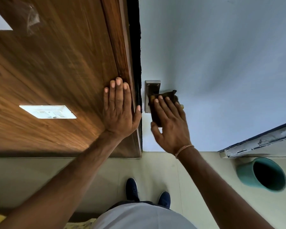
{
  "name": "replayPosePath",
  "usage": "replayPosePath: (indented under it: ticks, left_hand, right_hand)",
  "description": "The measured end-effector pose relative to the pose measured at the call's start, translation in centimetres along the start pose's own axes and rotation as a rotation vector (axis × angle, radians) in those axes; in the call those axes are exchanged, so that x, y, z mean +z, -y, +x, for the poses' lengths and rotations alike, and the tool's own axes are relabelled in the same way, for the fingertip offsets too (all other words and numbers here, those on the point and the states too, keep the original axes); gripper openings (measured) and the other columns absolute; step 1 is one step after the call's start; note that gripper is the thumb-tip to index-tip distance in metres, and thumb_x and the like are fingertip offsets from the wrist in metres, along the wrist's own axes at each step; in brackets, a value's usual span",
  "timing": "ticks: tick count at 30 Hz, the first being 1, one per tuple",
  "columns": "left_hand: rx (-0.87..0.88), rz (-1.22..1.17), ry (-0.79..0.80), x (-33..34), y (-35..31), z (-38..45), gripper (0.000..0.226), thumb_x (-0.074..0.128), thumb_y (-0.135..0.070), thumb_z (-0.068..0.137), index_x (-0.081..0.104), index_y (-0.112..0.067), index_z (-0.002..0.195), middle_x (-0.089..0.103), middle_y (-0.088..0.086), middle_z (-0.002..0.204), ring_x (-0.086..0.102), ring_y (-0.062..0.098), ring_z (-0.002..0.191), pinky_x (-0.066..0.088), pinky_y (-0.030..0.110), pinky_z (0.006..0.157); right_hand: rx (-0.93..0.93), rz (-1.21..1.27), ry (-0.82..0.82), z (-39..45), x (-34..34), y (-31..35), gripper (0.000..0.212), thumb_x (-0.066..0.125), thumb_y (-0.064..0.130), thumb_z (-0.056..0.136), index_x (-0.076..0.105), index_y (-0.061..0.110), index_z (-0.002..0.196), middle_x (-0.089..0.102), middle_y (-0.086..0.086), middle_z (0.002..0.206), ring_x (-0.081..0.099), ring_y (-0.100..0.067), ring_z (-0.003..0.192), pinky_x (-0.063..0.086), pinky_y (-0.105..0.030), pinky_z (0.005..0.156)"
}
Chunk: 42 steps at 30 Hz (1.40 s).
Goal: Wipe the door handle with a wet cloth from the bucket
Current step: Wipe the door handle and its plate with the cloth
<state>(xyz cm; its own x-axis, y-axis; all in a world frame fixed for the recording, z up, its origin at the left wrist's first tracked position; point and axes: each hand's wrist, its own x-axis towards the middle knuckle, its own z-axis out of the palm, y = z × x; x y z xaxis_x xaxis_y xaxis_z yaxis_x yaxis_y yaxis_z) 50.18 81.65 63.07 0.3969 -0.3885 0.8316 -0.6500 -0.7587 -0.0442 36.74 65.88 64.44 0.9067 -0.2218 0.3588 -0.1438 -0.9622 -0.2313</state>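
A metal door handle plate (149, 86) is fixed near the left edge of the pale blue door (213, 63). My right hand (170, 124) presses a dark brown cloth (155, 113) over the handle lever, which is almost fully hidden; only a yellowish tip (182, 106) shows past my fingers. My left hand (119, 109) lies flat, fingers spread, on the brown wooden frame panel (56, 71) just left of the door edge, holding nothing. The teal bucket (262, 174) stands on the floor at the lower right.
A white switch plate (48, 111) sits on the wooden panel to the left. A chipped blue-and-white ledge (261, 141) juts out above the bucket. My dark blue shoes (132, 189) stand on the pale tiled floor (180, 176) below the door.
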Motion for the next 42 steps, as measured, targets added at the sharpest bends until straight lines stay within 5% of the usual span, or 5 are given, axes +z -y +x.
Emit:
replayPosePath:
  ticks: [7,14,18,32,42]
  left_hand:
    - [-0.016,0.021,0.009,-0.3,0.1,-0.1,0.099,0.068,-0.038,0.094,0.01,0.0,0.166,0.027,0.027,0.166,0.002,0.031,0.166,0.016,0.052,0.134]
    - [-0.007,0.022,0.011,-0.3,-0.4,0.0,0.102,0.073,-0.036,0.091,0.015,0.002,0.165,0.035,0.028,0.165,0.009,0.034,0.166,0.019,0.053,0.134]
    - [-0.015,0.021,0.024,-0.5,-0.3,-0.1,0.103,0.072,-0.037,0.092,0.011,0.003,0.165,0.031,0.03,0.164,0.025,0.044,0.158,0.02,0.055,0.133]
    - [-0.043,0.014,0.009,0.0,-0.7,-0.3,0.1,0.066,-0.039,0.096,0.006,0.0,0.167,0.026,0.029,0.164,0.013,0.038,0.164,0.015,0.053,0.134]
    - [-0.05,0.012,0.004,0.0,-1.0,-0.7,0.104,0.07,-0.038,0.093,0.007,0.001,0.167,0.013,0.025,0.174,0.003,0.033,0.166,0.016,0.054,0.134]
  right_hand:
    - [0.066,-0.071,-0.109,1.4,0.4,-0.1,0.058,0.05,0.019,0.099,0.051,0.016,0.157,0.055,-0.005,0.159,0.047,-0.03,0.151,0.035,-0.05,0.123]
    - [0.142,-0.047,-0.181,1.4,-0.2,-3.1,0.045,0.05,0.026,0.099,0.067,0.023,0.141,0.07,0.005,0.141,0.063,-0.025,0.134,0.042,-0.044,0.109]
    - [0.011,-0.08,-0.221,2.6,1.3,0.2,0.047,0.055,0.017,0.098,0.064,0.017,0.145,0.07,-0.002,0.142,0.064,-0.031,0.131,0.044,-0.044,0.107]
    - [-0.057,-0.069,-0.269,2.0,2.6,-0.3,0.051,0.059,0.009,0.097,0.062,0.016,0.148,0.067,-0.004,0.147,0.061,-0.031,0.137,0.043,-0.046,0.114]
    - [0.206,0.054,-0.301,-0.6,3.4,-3.7,0.064,0.06,0.001,0.084,0.064,0.014,0.146,0.066,-0.003,0.148,0.056,-0.032,0.141,0.043,-0.045,0.11]
